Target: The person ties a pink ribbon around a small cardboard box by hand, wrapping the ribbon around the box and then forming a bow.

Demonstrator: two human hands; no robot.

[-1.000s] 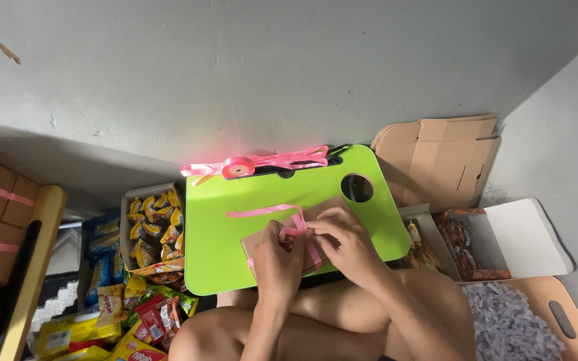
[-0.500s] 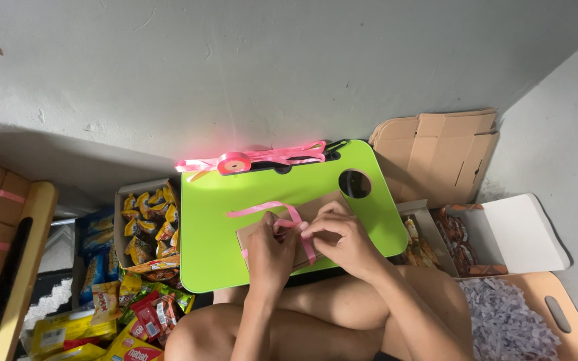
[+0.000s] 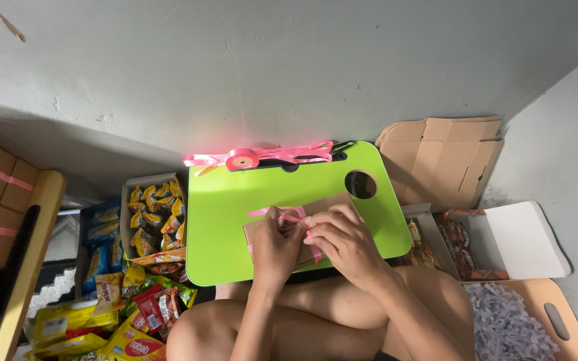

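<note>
Fingers of left hand (image 3: 274, 242) and right hand (image 3: 340, 235) pinching pink ribbon (image 3: 287, 214) together atop brown box (image 3: 300, 227), at centre of green tray (image 3: 222, 220) across the lap. Compared with half a second ago: ribbon loop drawn in from a wide arc at 10 o'clock to a short strand by the fingertips, hands closer together. Beyond: ribbon spool (image 3: 241, 159) at 12 o'clock on tray edge, snack box (image 3: 152, 215) at 9, white carton (image 3: 523, 239) at 3.

Head view — steep downward, close over lap.
</note>
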